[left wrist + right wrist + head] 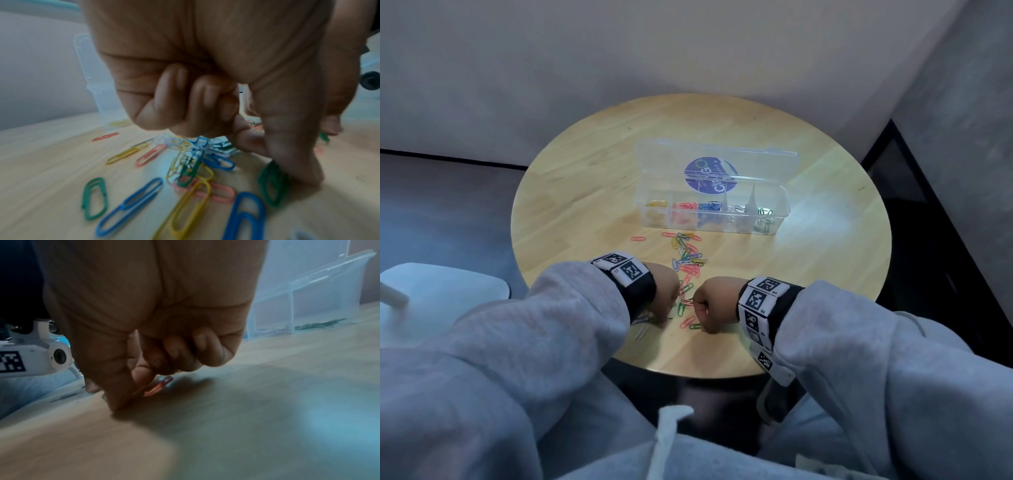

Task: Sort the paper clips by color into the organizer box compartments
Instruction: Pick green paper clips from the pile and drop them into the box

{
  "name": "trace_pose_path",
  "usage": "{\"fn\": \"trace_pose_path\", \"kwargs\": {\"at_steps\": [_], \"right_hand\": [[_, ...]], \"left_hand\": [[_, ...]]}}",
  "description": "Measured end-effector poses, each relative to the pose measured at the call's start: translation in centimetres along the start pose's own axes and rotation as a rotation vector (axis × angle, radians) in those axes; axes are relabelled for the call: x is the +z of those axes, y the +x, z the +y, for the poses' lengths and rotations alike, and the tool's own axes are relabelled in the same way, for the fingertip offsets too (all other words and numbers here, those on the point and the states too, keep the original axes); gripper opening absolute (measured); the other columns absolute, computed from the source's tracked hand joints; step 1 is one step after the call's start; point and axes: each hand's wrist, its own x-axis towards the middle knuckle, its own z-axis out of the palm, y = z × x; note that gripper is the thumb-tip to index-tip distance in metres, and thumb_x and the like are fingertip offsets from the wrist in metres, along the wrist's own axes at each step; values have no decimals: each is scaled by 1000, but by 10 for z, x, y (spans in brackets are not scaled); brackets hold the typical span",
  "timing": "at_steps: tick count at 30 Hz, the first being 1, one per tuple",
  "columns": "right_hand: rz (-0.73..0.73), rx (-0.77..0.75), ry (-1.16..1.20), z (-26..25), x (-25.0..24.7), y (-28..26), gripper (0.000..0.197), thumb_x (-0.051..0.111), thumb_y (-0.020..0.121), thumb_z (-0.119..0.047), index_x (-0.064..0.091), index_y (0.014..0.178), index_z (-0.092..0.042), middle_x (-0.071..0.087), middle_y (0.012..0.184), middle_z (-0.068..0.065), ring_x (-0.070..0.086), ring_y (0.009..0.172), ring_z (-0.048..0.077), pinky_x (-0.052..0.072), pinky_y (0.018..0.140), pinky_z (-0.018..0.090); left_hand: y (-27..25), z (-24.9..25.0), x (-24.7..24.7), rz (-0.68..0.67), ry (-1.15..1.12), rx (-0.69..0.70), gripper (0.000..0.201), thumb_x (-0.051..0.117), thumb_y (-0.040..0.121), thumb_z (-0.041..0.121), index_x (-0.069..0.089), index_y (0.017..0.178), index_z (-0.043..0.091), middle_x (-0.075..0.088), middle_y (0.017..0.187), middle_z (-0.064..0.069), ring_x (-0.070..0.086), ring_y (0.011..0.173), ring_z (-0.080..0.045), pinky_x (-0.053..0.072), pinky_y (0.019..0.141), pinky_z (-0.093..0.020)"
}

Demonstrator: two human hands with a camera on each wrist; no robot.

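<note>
Glossy wire paper clips [688, 260] in red, yellow, blue, green and white lie scattered on the round pale wooden desk [585, 205], between the hands and the clear plastic organizer box [714, 214], whose compartments already hold clips grouped by color. The left hand [662, 291], fingers curled, pinches a green clip [271, 183] against the desk. The right hand [714, 305] pinches a red clip [156, 388].

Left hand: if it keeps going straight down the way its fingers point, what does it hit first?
Probably the green paper clip at the fingertips of the left hand, then the round wooden table beneath. Whether they already touch the clip is unclear: the picture is blurred.
</note>
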Motion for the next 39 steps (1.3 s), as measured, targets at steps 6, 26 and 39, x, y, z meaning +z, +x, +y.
{"fn": "trace_pose_path", "kwargs": {"at_steps": [6,26,39], "right_hand": [[-10,81,223,16,-18,-5,10,67,72,-14,61,66,-18,57,66,-4,49,60,12,44,58,23],[1,71,1093,28,-26,-2,25,43,87,9,51,77,-13,47,66,3,48,58,13,42,50,20],[5,-120,-92,-18,-24,29,39,71,77,-23,57,114,-24,53,102,-2,58,100,24,49,80,33]], "left_hand": [[-9,-24,-15,77,-424,-3,19,73,77,30,59,66,23,55,61,9,51,67,-12,42,70,-25],[-26,-73,-29,152,-1361,-313,22,61,88,28,47,77,14,41,59,0,31,38,-10,21,36,-14],[-10,-65,-14,-39,-337,-453,25,68,83,34,60,68,14,56,69,2,54,66,-17,39,55,-23]]}}
